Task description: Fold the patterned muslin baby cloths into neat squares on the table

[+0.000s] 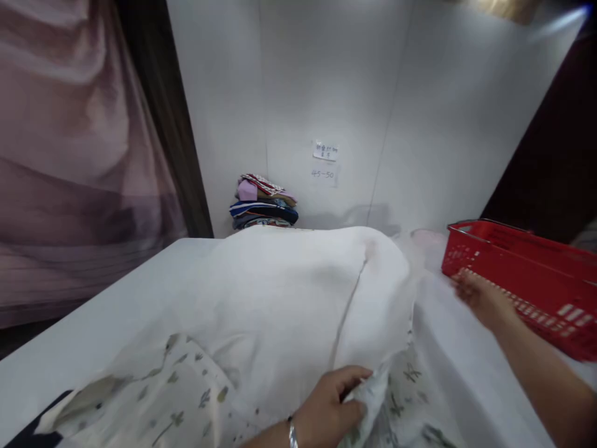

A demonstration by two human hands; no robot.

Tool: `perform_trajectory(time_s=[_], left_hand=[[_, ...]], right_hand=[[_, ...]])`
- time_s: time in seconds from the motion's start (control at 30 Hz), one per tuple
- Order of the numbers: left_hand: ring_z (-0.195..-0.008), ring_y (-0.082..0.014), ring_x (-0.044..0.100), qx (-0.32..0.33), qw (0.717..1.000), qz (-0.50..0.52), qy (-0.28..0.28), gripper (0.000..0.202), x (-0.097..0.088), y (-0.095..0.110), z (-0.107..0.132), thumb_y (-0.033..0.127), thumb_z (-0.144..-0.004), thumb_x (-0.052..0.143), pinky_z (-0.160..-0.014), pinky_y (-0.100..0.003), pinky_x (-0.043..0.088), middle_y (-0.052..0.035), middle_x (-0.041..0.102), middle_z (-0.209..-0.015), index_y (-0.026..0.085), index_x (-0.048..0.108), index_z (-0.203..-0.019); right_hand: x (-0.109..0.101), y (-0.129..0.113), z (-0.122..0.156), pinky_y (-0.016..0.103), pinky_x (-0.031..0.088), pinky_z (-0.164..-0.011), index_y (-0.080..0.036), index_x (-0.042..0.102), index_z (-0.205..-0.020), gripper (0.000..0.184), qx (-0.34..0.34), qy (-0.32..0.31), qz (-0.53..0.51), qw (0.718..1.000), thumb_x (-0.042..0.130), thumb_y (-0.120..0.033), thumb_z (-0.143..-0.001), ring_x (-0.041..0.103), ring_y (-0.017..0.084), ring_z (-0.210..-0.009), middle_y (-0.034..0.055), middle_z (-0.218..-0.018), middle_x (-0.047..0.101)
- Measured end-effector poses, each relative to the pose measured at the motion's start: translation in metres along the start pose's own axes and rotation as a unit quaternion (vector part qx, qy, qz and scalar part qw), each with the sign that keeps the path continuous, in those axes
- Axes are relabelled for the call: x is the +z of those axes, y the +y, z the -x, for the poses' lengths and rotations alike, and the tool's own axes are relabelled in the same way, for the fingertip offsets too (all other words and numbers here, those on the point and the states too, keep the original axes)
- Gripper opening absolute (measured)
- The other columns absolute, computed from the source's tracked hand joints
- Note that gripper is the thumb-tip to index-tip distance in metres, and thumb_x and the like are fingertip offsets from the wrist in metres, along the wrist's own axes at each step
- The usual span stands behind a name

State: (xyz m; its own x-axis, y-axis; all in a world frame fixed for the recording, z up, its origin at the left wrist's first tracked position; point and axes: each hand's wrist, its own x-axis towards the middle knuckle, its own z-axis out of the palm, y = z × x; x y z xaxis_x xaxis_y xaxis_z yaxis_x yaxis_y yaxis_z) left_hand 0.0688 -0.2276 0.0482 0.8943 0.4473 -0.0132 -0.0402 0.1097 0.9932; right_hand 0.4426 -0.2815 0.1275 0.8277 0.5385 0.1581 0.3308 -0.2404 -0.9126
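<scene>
A large white cloth (289,292) with a small leaf print on its inner side billows over the white table (93,323). My left hand (333,404), with a silver bracelet at the wrist, is closed on the cloth's near edge at the bottom centre. My right hand (476,295) reaches out to the right, by the cloth's far right edge and just in front of the red basket (527,280). It is blurred by motion, so its fingers are unclear.
A stack of folded, coloured clothes (263,202) sits at the back against the white wall, below a paper note (325,162). A pinkish curtain (69,155) hangs at the left. The red basket stands at the table's right side.
</scene>
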Motion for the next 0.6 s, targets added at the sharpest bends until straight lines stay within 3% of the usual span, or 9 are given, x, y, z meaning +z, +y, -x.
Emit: perform_trajectory(time_s=[0.07, 0.13, 0.2, 0.27, 0.33, 0.43, 0.53, 0.6], left_hand=[[-0.100, -0.0211, 0.057, -0.017, 0.998, 0.054, -0.011, 0.045, 0.017, 0.004, -0.014, 0.025, -0.064, 0.065, -0.089, -0.034, 0.041, -0.0048, 0.063, -0.107, 0.017, 0.058, -0.108], [-0.102, -0.0220, 0.056, -0.007, 0.996, 0.083, -0.029, 0.048, 0.033, 0.007, -0.025, 0.029, -0.064, 0.067, -0.091, -0.035, 0.040, -0.0063, 0.063, -0.108, 0.016, 0.058, -0.109], [-0.102, -0.0216, 0.055, 0.016, 0.995, 0.085, -0.052, 0.055, 0.046, 0.010, -0.028, 0.040, -0.068, 0.064, -0.091, -0.036, 0.040, -0.0077, 0.061, -0.110, 0.017, 0.053, -0.117], [-0.102, -0.0200, 0.055, 0.039, 0.995, 0.031, -0.091, 0.057, 0.056, 0.014, -0.024, 0.047, -0.074, 0.058, -0.092, -0.035, 0.040, -0.0068, 0.059, -0.113, 0.019, 0.048, -0.123], [-0.102, -0.0183, 0.054, 0.057, 0.985, -0.073, -0.144, 0.051, 0.061, 0.018, -0.014, 0.050, -0.076, 0.055, -0.090, -0.032, 0.041, -0.0039, 0.060, -0.113, 0.022, 0.052, -0.119], [-0.093, -0.0157, 0.058, 0.079, 0.958, -0.217, -0.169, 0.042, 0.056, 0.021, 0.005, 0.049, -0.078, 0.053, -0.082, -0.025, 0.044, -0.0020, 0.063, -0.109, 0.023, 0.061, -0.110], [-0.087, -0.0148, 0.061, 0.101, 0.932, -0.334, -0.101, 0.035, 0.025, 0.018, 0.026, 0.044, -0.081, 0.050, -0.078, -0.023, 0.046, -0.0033, 0.066, -0.103, 0.022, 0.064, -0.105], [-0.092, -0.0167, 0.060, 0.090, 0.899, -0.429, 0.009, 0.030, -0.009, 0.016, 0.044, 0.040, -0.083, 0.048, -0.084, -0.026, 0.044, -0.0031, 0.068, -0.099, 0.023, 0.065, -0.100]], right_hand=[[0.004, 0.031, 0.056, 0.031, 0.051, -0.054, -0.021, 0.059, -0.086, 0.031, 0.073, -0.076, -0.085, 0.991, 0.046, -0.048, -0.079, 0.064, 0.021, -0.065, 0.0121, -0.080, 0.064], [0.019, 0.055, 0.122, 0.028, 0.047, -0.046, -0.022, 0.060, -0.091, 0.038, 0.137, -0.213, -0.168, 0.953, 0.054, -0.056, -0.073, 0.061, 0.018, -0.057, 0.0075, -0.079, 0.064], [0.035, 0.069, 0.180, 0.026, 0.043, -0.041, -0.025, 0.060, -0.094, 0.045, 0.186, -0.306, -0.215, 0.909, 0.049, -0.063, -0.074, 0.059, 0.018, -0.054, 0.0057, -0.074, 0.063], [0.045, 0.072, 0.220, 0.027, 0.041, -0.038, -0.025, 0.062, -0.092, 0.058, 0.223, -0.351, -0.252, 0.874, 0.046, -0.074, -0.066, 0.060, 0.020, -0.054, 0.0078, -0.075, 0.064], [0.051, 0.068, 0.240, 0.031, 0.047, -0.046, -0.024, 0.064, -0.089, 0.057, 0.218, -0.348, -0.257, 0.875, 0.054, -0.072, -0.061, 0.063, 0.023, -0.061, 0.0096, -0.081, 0.066], [0.049, 0.055, 0.249, 0.035, 0.051, -0.070, -0.022, 0.066, -0.087, 0.040, 0.184, -0.302, -0.242, 0.903, 0.070, -0.051, -0.060, 0.064, 0.026, -0.078, 0.0089, -0.088, 0.068], [0.028, 0.044, 0.246, 0.037, 0.051, -0.068, -0.023, 0.065, -0.088, 0.038, 0.229, -0.251, -0.232, 0.911, 0.071, -0.047, -0.059, 0.065, 0.028, -0.079, 0.0085, -0.087, 0.068], [0.005, 0.043, 0.241, 0.036, 0.051, -0.061, -0.025, 0.063, -0.092, 0.039, 0.244, -0.218, -0.196, 0.925, 0.068, -0.049, -0.062, 0.065, 0.028, -0.076, 0.0081, -0.089, 0.068]])
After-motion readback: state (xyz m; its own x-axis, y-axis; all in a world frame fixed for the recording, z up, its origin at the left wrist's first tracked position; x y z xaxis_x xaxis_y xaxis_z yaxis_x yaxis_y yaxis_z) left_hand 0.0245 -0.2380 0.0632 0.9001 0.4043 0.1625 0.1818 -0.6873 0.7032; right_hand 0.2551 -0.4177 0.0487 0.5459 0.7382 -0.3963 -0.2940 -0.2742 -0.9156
